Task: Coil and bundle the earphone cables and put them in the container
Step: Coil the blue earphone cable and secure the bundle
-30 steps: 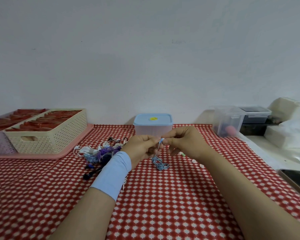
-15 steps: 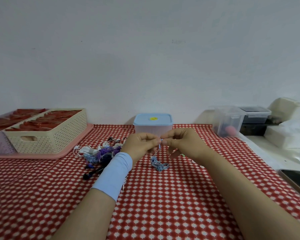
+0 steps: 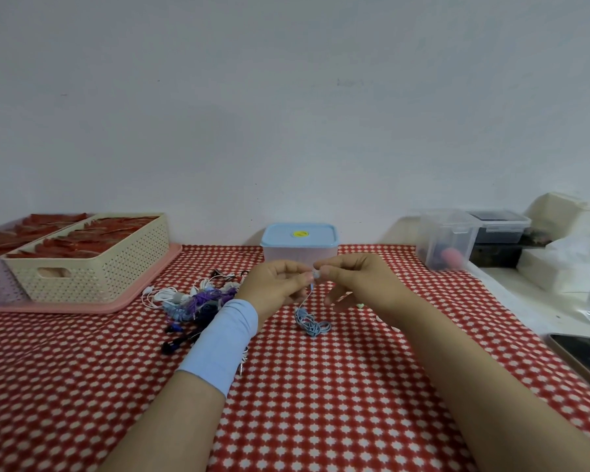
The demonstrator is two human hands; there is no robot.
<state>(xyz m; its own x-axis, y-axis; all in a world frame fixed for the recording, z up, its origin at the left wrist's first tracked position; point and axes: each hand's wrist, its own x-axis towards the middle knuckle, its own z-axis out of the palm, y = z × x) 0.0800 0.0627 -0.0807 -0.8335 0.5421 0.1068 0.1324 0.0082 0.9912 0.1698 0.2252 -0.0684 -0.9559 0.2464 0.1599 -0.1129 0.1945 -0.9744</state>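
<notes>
A: Which step is this?

B: Coiling, and only at the start of it, I'd say. Both hands meet over the cloth (image 3: 321,403), just in front of the container (image 3: 300,245), which stands at twelve o'clock from them against the wall.

A: What do the fingers have?

B: The left hand (image 3: 276,284) has its fingers curled, thumb and forefinger pinching the top end of the blue cable (image 3: 312,323). The right hand (image 3: 358,284) pinches the same end from three o'clock, right at the bud (image 3: 316,274). Its other fingers hang loosely curled below and hold nothing.

A: And the cable itself?

B: One strand drops from the pinch to a loose tangle on the cloth at six o'clock of the hands. It is heaped there, not wound.

A: So the next move?

B: Probably to anchor the bud end in one hand and wind the strand in even loops with the other, lifting the tangle gently so it does not knot. The container's lid is on, so it must come off before anything goes in.

A: Much left?

B: Plenty. A pile (image 3: 198,301) of white, purple and dark earphones lies at nine o'clock of the left hand, near the basket (image 3: 92,267), none of it bundled as far as I can tell.
</notes>
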